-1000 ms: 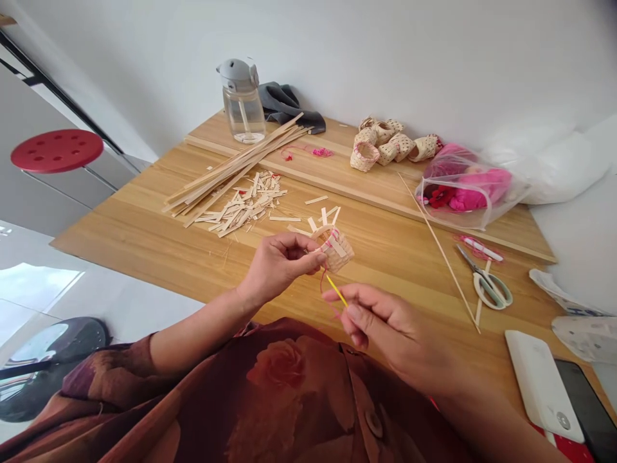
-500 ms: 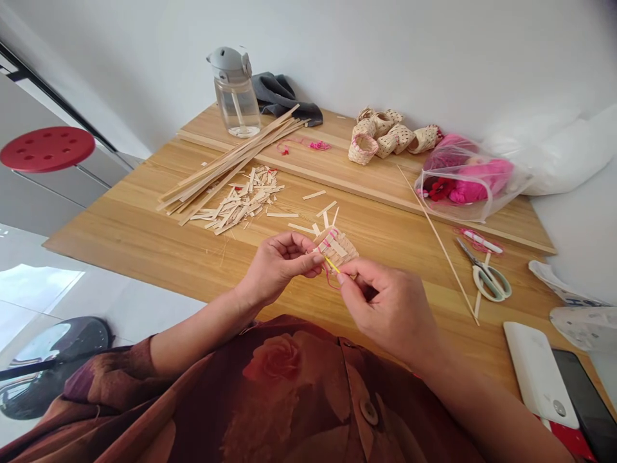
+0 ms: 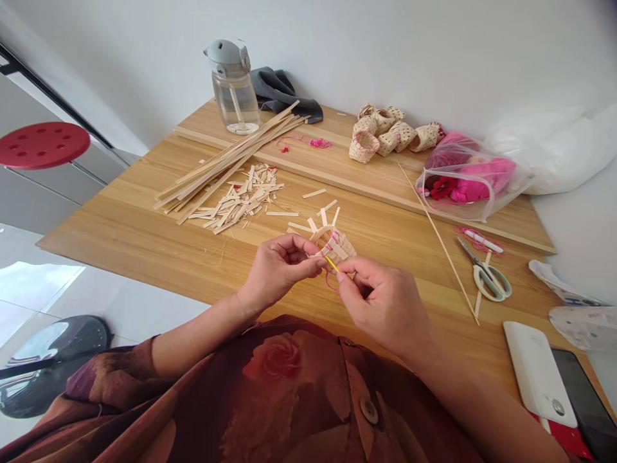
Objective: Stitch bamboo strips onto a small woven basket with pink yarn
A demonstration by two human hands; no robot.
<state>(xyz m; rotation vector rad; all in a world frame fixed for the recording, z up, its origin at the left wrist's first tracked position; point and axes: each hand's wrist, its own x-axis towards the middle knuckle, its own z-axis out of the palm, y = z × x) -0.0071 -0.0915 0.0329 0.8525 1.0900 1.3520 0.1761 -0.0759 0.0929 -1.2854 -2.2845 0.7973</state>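
Observation:
A small woven basket (image 3: 345,247) of pale strips is pinched at its rim by my left hand (image 3: 284,262), thumb on the near side. Several loose strip ends stick up from the far rim, and pink yarn is wound over the rim on the right. My right hand (image 3: 380,302) grips a thin yellow needle (image 3: 331,263) between thumb and forefinger, its tip touching the rim close to my left thumb. Pink yarn (image 3: 328,280) hangs in a loop below the basket. The fingers hide the basket's near side.
Long strips (image 3: 231,164) and a heap of offcuts (image 3: 250,199) lie left, near a water bottle (image 3: 235,96). Finished little baskets (image 3: 364,146) and a bag of pink yarn (image 3: 482,180) stand behind. Scissors (image 3: 488,276), a thin stick (image 3: 438,244) and a white device (image 3: 540,373) lie right.
The basket has tipped so that its opening and upright strip ends show more. Both hands stay nearly in place, with the needle still at the rim.

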